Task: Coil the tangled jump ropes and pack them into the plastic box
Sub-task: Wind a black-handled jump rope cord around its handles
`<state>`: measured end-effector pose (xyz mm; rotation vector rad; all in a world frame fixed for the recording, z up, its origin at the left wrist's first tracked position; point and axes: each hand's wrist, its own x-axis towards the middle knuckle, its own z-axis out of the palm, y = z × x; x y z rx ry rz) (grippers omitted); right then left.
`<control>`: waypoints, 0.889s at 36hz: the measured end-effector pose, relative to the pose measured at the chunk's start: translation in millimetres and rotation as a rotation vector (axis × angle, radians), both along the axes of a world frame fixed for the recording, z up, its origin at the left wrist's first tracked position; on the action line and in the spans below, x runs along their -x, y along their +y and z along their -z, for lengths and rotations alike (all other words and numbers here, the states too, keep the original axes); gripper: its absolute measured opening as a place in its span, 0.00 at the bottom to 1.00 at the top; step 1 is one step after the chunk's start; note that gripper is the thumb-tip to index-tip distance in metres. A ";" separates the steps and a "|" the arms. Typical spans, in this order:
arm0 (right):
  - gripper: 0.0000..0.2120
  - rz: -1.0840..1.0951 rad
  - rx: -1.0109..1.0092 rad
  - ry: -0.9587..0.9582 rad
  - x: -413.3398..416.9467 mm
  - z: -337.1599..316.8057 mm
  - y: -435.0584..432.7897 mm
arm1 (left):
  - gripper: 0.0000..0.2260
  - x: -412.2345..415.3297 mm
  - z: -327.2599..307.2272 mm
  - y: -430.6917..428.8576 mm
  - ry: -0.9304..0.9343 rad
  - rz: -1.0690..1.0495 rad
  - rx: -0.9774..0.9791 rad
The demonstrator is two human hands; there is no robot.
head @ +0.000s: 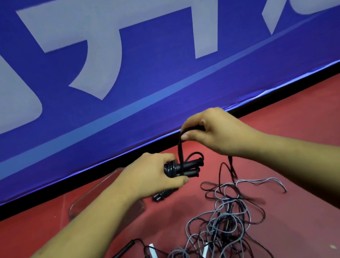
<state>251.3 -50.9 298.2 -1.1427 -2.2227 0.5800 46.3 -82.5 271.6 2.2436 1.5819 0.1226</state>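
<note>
Left hand (149, 174): gripping black bundle (189, 167), just right of box (80, 201).
Right hand (214, 135): pinching loop (180, 147) above bundle.
Tangle (224, 227): right of box, nearer.
Risk: loosened wrap from slipped pinch; tail snagged in tangle.

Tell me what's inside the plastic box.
Black handles show at the right edge of the box; whether they are inside is unclear. The left hand and forearm cover the rest.
</note>
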 end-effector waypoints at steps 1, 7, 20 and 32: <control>0.05 0.013 0.009 0.018 -2.8 1.8 3.0 | 0.15 -1.9 -2.0 -2.4 -0.038 0.028 0.038; 0.04 0.008 0.194 0.090 -17.9 18.6 13.2 | 0.12 -10.4 -11.2 -13.8 -0.276 0.139 0.168; 0.19 -0.098 0.865 0.230 -7.6 48.0 -4.0 | 0.15 -12.1 -17.9 -9.3 -0.733 -0.116 0.147; 0.07 -0.128 0.728 0.112 13.2 23.9 -16.9 | 0.10 7.5 -14.9 10.2 -0.519 -0.338 -0.005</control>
